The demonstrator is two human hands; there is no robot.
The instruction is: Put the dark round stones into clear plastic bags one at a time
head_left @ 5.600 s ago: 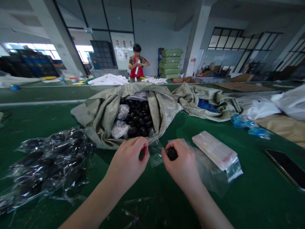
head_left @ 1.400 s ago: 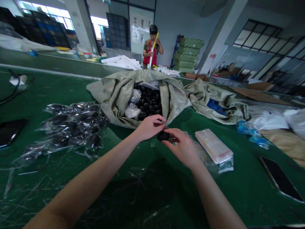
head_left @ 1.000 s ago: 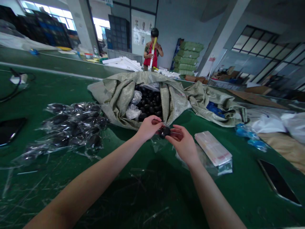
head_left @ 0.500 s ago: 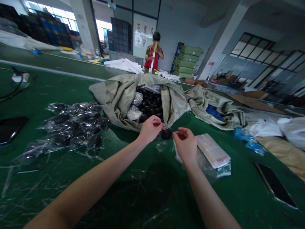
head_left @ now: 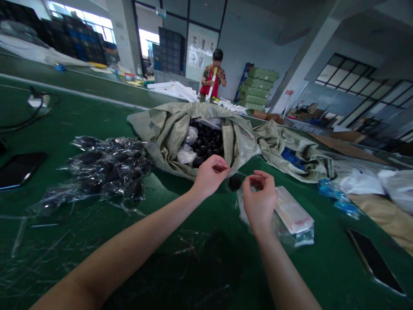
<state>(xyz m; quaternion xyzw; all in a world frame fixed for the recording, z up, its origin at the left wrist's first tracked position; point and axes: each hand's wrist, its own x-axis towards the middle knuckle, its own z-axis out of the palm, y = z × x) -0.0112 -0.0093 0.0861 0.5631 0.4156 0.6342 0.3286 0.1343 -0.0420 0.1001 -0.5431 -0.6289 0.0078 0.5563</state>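
Between my hands hangs a small clear plastic bag with a round black object (head_left: 234, 183) inside. My left hand (head_left: 211, 174) is closed in a pinch on the bag's upper edge. On the other side, my right hand (head_left: 260, 196) has thumb and forefinger pinched at the end of a thin clear line of plastic that spans the gap; whether this is the bag's edge or a strip, I cannot tell. Just beyond stands an open woven sack (head_left: 164, 142) full of black egg-shaped pieces (head_left: 206, 144). A stack of flat clear bags (head_left: 294, 211) lies beside my right hand.
Bagged black pieces (head_left: 106, 165) are heaped at left, near a dark phone-like device (head_left: 22, 170). A phone (head_left: 374, 260) lies at right. Another sack (head_left: 290, 150) holds blue items. Clear plastic scraps (head_left: 190, 243) litter the green table. A person (head_left: 214, 77) stands across it.
Both hands appear slightly farther right, along with the whole scene, as the view shifts. My hands are a little farther apart, and a thin clear line now shows between them.
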